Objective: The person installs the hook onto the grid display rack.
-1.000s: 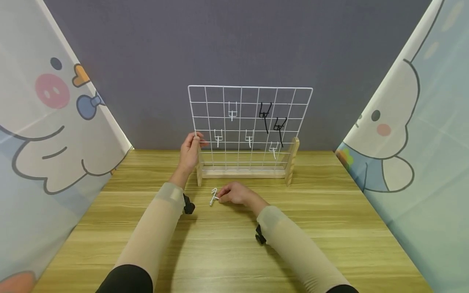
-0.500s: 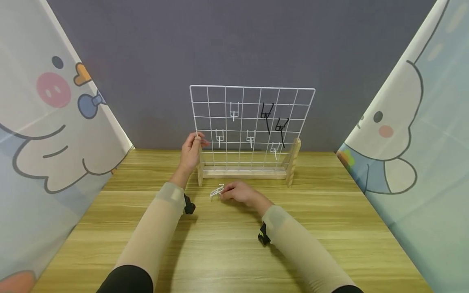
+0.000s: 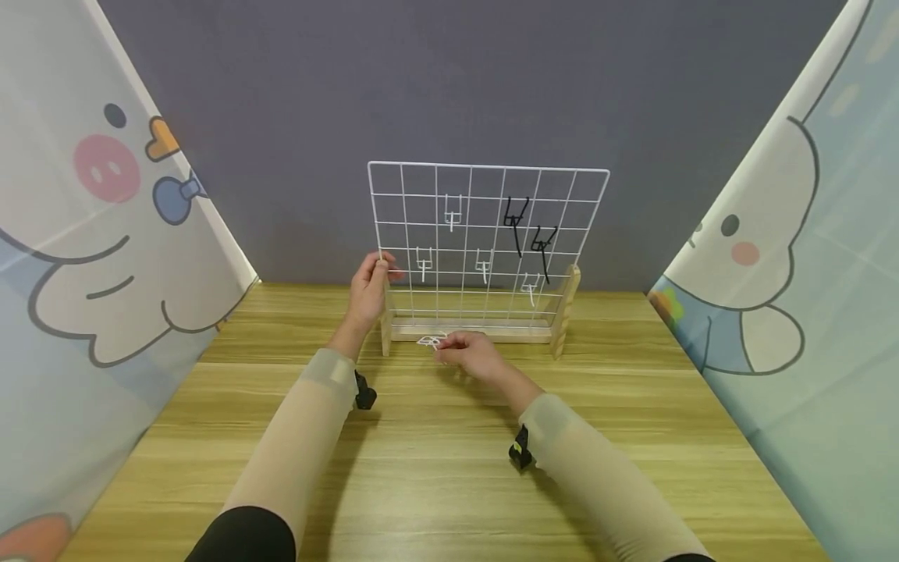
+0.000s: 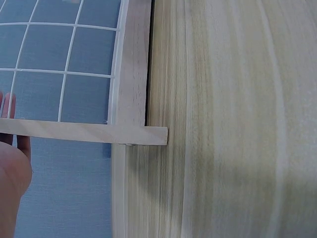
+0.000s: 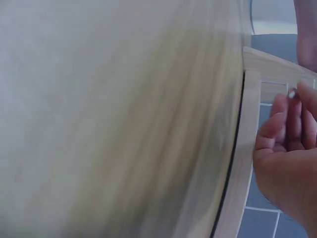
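Two hands are at work in front of the white wire grid panel (image 3: 488, 242), which stands upright in a wooden base (image 3: 469, 333) on the wooden table (image 3: 435, 468). Your left hand (image 3: 369, 289) grips the panel's left edge low down, thumb and fingers pinched around the outer wire just above the left wooden post (image 3: 385, 320); in the left wrist view only a bit of that hand (image 4: 11, 168) shows beside the base's slat and the grid wires. Your right hand (image 3: 472, 353) is raised just in front of the base, fingers curled, pinching a small white wire hook (image 3: 429, 341) at its fingertips, so the hook sits level with the base's front rail, near the panel's lower left. In the right wrist view the curled fingers (image 5: 282, 129) hide most of the hook; only a small pale tip shows, and the picture is blurred.

On the panel hang four white hooks: one in the upper row (image 3: 453, 212), two in the middle row (image 3: 424, 264) and (image 3: 483, 265), and one lower right (image 3: 530, 287). Two black hooks (image 3: 513, 222) and (image 3: 542, 246) hang side by side toward the upper right. Cartoon-printed curtains (image 3: 91, 234) flank the table on both sides.
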Tool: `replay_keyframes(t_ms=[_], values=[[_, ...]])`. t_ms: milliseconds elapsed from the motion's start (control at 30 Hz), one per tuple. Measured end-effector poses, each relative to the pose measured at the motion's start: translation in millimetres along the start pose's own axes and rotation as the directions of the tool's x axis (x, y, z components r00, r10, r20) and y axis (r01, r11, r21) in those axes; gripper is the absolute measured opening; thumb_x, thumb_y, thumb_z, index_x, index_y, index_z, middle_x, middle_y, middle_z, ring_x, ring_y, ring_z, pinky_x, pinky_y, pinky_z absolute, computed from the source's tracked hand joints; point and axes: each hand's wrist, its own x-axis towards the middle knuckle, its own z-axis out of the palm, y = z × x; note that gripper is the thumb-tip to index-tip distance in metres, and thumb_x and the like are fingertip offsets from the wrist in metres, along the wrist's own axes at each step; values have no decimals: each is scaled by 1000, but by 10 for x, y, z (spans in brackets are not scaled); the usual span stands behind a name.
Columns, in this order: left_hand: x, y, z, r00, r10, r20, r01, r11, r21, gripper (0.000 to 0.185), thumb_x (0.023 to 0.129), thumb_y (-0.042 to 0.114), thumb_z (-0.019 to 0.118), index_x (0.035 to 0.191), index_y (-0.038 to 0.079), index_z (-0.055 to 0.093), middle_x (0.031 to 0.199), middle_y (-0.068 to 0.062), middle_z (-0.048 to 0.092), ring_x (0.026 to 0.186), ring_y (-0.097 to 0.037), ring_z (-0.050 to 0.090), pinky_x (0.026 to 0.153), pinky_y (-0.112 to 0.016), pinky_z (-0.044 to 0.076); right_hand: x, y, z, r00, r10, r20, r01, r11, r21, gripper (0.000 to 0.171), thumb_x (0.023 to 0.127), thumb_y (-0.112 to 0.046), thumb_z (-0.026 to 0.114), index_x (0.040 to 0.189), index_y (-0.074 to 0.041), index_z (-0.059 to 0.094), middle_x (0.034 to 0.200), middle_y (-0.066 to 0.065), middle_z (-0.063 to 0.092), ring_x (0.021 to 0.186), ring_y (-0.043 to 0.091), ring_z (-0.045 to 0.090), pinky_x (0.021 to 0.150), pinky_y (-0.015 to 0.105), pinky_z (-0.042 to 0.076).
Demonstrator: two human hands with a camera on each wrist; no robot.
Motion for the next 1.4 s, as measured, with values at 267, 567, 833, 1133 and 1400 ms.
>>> replay_keyframes(t_ms=[267, 567, 833, 1133, 1400], values=[[-1, -9, -13, 1000, 5, -9, -5, 1000, -15, 31, 118, 9, 43, 127, -17, 56, 106, -5, 68, 96, -14, 73, 103, -35, 60, 119, -73, -80, 982, -65, -179, 90, 987, 134, 27, 102, -10, 76, 124, 4, 74, 95, -2, 75, 90, 24, 68, 72, 30, 52], [-9, 4, -1, 1000, -4, -13, 4, 1000, 12, 32, 118, 11, 42, 128, -17, 56, 111, -19, 68, 100, -22, 74, 106, -40, 60, 207, -56, -59, 952, -80, -297, 137, 975, 176, 14, 102, -12, 78, 114, -5, 77, 96, -4, 74, 84, 11, 66, 84, 45, 58], [-4, -8, 3, 1000, 15, -13, -15, 1000, -3, 30, 118, 7, 42, 127, -18, 55, 109, -26, 66, 96, -17, 75, 100, -35, 60, 316, -102, -43, 928, -93, -362, 165, 971, 174, 26, 101, -12, 80, 123, 0, 78, 104, 0, 79, 86, 7, 67, 85, 36, 63], [-5, -3, 1, 1000, 14, -11, -14, 1000, -5, 31, 118, 9, 43, 127, -18, 55, 110, -26, 67, 98, -22, 75, 105, -44, 60, 382, -147, -18, 920, -61, -387, 146, 970, 194, 27, 103, -9, 76, 126, 4, 76, 107, 3, 78, 87, 7, 66, 87, 36, 62], [-20, 19, 2, 1000, 9, -4, -9, 1000, -17, 30, 118, 9, 43, 126, -18, 55, 109, -22, 66, 100, -30, 76, 104, -41, 62, 399, -124, -21, 929, -59, -366, 140, 970, 197, 28, 106, -10, 73, 130, 3, 76, 123, 20, 77, 98, 29, 72, 88, 39, 61]])
